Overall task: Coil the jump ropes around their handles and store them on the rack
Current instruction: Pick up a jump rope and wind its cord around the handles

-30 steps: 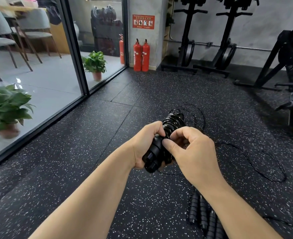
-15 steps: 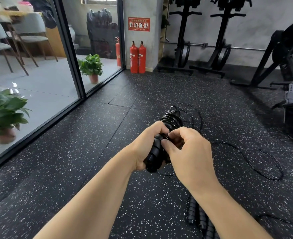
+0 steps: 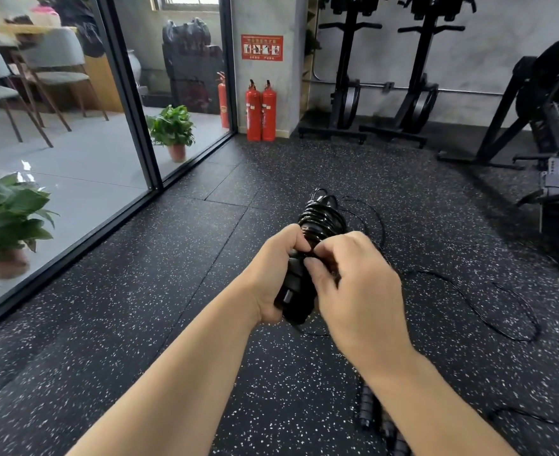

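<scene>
Camera nearer fire extinguishers (image 3: 260,110), both hands gripping coiled jump rope (image 3: 317,218), speckled rubber floor (image 3: 140,307)

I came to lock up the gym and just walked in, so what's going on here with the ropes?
A person is winding a black jump rope around its handles. The left hand grips the handles, and the right hand pinches the cord against the coil. Loose cord trails across the floor, and more rope handles lie by the right forearm. Nothing is stored yet; no rope rack is clearly visible.
</scene>
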Action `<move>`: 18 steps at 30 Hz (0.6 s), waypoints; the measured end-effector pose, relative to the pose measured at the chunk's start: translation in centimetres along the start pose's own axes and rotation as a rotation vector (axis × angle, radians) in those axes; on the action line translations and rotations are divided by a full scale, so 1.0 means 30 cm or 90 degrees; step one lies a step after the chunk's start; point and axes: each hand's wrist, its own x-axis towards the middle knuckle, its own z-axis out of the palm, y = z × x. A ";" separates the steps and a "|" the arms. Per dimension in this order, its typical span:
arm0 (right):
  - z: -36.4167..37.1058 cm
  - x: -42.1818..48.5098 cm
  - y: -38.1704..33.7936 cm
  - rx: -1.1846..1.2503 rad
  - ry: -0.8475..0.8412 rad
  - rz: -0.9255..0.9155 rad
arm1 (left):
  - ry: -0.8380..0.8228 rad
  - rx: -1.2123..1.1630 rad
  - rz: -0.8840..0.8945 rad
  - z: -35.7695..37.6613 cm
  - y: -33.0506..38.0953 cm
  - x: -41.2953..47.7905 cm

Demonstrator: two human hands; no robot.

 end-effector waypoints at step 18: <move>-0.083 -0.001 -0.003 0.185 -0.208 0.202 | -0.031 -0.006 0.044 0.002 0.012 -0.018</move>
